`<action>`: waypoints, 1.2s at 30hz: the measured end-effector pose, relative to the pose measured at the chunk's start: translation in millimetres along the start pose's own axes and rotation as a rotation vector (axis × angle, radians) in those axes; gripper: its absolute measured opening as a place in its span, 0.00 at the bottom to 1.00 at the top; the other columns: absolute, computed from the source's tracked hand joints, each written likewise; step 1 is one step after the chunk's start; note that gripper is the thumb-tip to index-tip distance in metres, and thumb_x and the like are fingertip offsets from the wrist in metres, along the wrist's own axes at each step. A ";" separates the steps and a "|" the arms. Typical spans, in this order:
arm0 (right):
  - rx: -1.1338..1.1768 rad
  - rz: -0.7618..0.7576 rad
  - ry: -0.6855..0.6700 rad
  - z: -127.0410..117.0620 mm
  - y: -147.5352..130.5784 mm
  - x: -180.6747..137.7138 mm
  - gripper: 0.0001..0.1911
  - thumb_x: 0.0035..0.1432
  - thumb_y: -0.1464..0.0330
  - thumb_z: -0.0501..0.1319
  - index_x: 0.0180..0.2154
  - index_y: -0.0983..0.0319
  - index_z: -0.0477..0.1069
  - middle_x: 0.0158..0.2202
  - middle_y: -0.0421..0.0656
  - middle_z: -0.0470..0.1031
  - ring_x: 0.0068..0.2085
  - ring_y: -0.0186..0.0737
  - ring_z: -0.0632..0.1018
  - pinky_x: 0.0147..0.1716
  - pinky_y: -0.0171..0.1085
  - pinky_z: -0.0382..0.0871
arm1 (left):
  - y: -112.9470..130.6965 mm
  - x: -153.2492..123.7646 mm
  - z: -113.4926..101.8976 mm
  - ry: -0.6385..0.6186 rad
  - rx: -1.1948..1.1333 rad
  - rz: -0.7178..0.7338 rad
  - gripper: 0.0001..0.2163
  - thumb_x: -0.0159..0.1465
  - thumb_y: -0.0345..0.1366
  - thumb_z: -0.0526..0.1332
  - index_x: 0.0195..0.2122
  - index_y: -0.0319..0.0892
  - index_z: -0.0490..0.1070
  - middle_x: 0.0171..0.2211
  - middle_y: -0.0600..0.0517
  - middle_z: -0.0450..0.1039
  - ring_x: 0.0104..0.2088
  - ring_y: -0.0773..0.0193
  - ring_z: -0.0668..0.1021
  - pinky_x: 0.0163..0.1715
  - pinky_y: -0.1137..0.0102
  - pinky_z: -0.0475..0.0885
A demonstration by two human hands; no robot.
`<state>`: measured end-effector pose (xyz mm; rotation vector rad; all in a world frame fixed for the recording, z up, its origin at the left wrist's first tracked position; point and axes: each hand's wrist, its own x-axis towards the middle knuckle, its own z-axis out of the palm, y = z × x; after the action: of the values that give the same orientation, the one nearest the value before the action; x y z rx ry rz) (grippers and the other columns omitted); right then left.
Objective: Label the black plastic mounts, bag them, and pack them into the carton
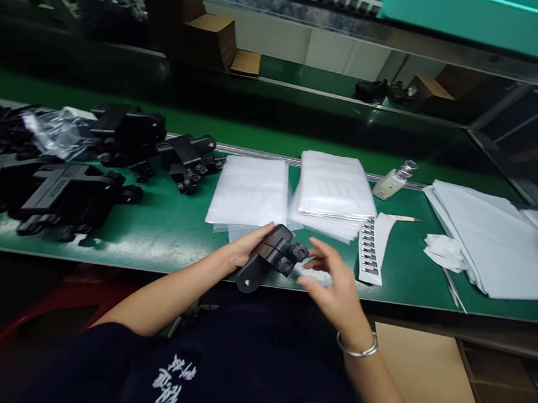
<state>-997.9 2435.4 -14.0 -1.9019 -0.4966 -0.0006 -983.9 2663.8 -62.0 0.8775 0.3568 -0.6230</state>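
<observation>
My left hand [246, 247] is closed round a black plastic bracket part [272, 257] with round knobs at its right end, held just over the near edge of the green bench [170, 231]. My right hand [332, 279] hovers right beside the part's knob end, fingers spread and slightly blurred, holding nothing; a silver bangle sits on that wrist. A white strip of barcode labels [371, 248] lies just right of my right hand.
Two stacks of clear plastic bags [251, 191] [334, 187] lie behind my hands. Several black bracket parts [67, 193] crowd the left of the bench. A small glass bottle [394, 181], white sheets [482, 241] and crumpled tissue [443, 250] sit at right. Cardboard boxes [211, 38] stand behind.
</observation>
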 end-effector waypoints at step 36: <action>0.147 0.253 0.651 -58.0 106.5 -56.3 0.12 0.57 0.57 0.64 0.36 0.59 0.73 0.30 0.39 0.70 0.28 0.34 0.68 0.30 0.35 0.65 | -71.0 79.3 139.9 -0.045 0.858 0.550 0.14 0.60 0.38 0.61 0.45 0.40 0.78 0.35 0.50 0.80 0.36 0.60 0.79 0.41 0.67 0.72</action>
<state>-999.7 2333.1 -100.0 -1.6855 0.1809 -0.3932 -962.7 2489.3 -63.2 1.7003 -0.2299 -0.2591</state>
